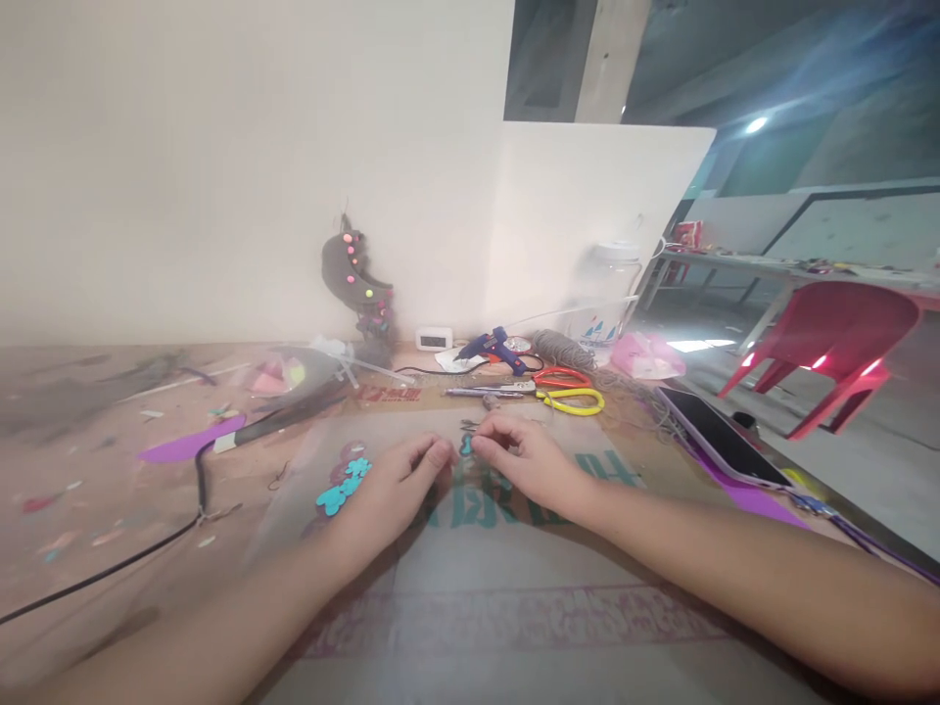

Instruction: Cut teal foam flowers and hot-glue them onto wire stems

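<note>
My right hand point(525, 458) is closed, thumb and forefinger pinching a small teal piece point(465, 446) by its edge. Thin dark loops, wire or string, show just above that piece. Just to the left, my left hand point(412, 472) has its thumb pressed to its curled fingers; anything between them is hidden. Beside the left wrist lie several turquoise flower-shaped cutouts point(345, 488). Both hands are over a translucent printed sheet point(455, 558) on the table.
Beyond the hands lie yellow-and-red-handled scissors point(577, 399), a blue glue gun point(499, 348) and grey yarn point(562, 350). A phone point(724, 436) rests at right. A grey crescent with pompoms point(349, 269) stands by the wall. A black cable point(198, 490) crosses the left side.
</note>
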`<state>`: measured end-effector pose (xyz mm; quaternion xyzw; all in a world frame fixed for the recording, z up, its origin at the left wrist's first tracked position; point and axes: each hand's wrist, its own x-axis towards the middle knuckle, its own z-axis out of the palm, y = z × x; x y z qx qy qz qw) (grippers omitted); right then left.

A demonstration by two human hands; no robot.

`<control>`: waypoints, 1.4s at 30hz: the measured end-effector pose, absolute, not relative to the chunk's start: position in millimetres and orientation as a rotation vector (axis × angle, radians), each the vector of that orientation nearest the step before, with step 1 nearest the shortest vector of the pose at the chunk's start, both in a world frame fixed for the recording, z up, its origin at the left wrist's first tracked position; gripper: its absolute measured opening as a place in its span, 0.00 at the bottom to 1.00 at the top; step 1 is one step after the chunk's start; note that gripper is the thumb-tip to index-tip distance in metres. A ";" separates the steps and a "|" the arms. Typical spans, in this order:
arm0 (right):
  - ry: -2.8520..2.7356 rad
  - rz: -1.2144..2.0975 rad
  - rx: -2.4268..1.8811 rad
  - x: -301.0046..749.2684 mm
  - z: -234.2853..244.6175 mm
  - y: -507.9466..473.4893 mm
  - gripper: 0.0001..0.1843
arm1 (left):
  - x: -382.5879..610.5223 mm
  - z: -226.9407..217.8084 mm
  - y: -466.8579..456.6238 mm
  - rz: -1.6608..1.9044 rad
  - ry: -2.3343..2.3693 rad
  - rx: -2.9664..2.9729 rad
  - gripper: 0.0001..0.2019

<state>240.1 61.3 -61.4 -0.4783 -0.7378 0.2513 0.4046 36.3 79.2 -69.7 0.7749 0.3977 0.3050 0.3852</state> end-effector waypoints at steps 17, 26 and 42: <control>-1.982 0.632 -1.195 239.5 -61.3 62.4 0.14 | 39.3 -61.4 73.1 0.748 1.082 1.900 0.14; -1.835 0.788 -1.224 240.8 -62.0 61.1 0.20 | 41.9 -57.1 73.7 0.830 1.155 1.723 0.15; -1.899 0.628 -1.247 242.8 -59.0 57.5 0.14 | 40.2 -62.6 76.7 0.824 1.195 1.690 0.17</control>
